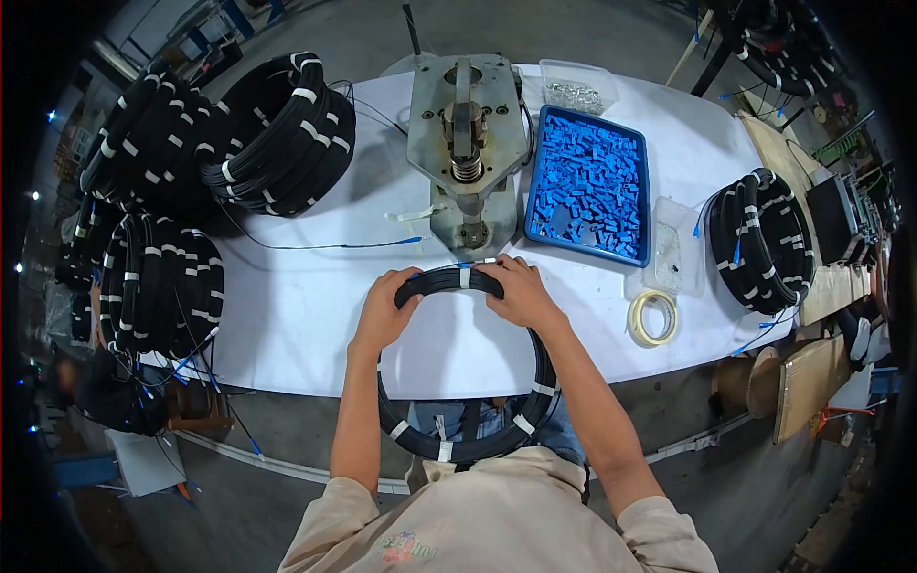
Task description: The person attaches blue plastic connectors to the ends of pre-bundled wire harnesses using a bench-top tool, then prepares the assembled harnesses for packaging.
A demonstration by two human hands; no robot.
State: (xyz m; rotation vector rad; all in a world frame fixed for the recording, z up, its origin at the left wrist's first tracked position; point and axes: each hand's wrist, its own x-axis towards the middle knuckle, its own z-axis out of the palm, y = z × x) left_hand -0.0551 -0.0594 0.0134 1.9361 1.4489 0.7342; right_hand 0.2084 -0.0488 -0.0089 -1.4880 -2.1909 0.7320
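Grey floor beyond white-topped table

Dim, vignetted edges, fisheye distortion

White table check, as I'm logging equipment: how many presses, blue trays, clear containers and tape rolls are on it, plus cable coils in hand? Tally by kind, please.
Press: 1
Blue tray: 1
Clear containers: 2
Tape roll: 1
Held cable coil: 1
Total: 6

On our table we see the press at twelve o'clock, tray at one, tape roll at two, coils at ten
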